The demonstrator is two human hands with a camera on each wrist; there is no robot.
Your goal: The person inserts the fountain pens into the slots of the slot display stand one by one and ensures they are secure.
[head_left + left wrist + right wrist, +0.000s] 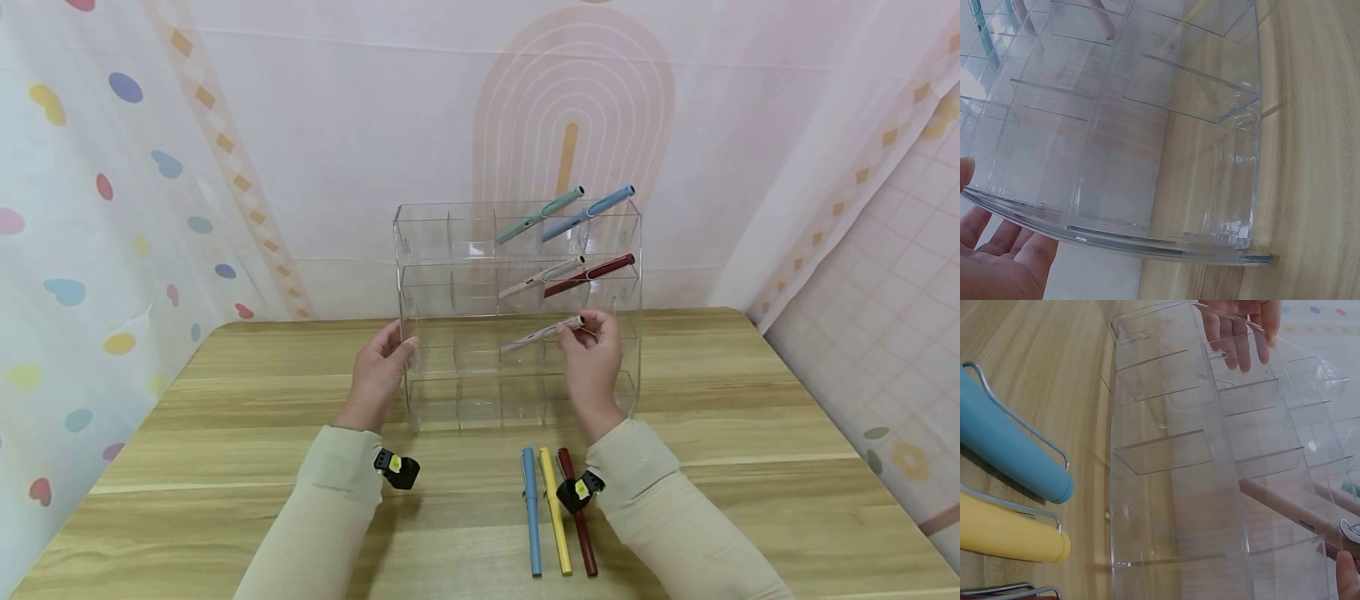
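A clear acrylic pen rack point(476, 315) with several tiers of compartments stands upright on the table. My left hand point(377, 371) grips its left side panel, the thumb point(966, 170) on one face and the fingers on the other. In the third tier from the top, a pale pink pen point(534, 337) leans in a compartment; my right hand point(595, 362) pinches its upper end near the clip. Higher up, a green pen point(540, 214) and a light blue pen point(588, 214) lean in the top tier. Another pale pen point(542, 277) and a dark red pen point(590, 276) occupy the second.
In front of the rack, a blue pen point(532, 512), a yellow pen point(556, 512) and a dark red pen point(587, 546) lie side by side on the wooden table point(225, 467), close to my right forearm. A patterned curtain point(360, 125) hangs behind.
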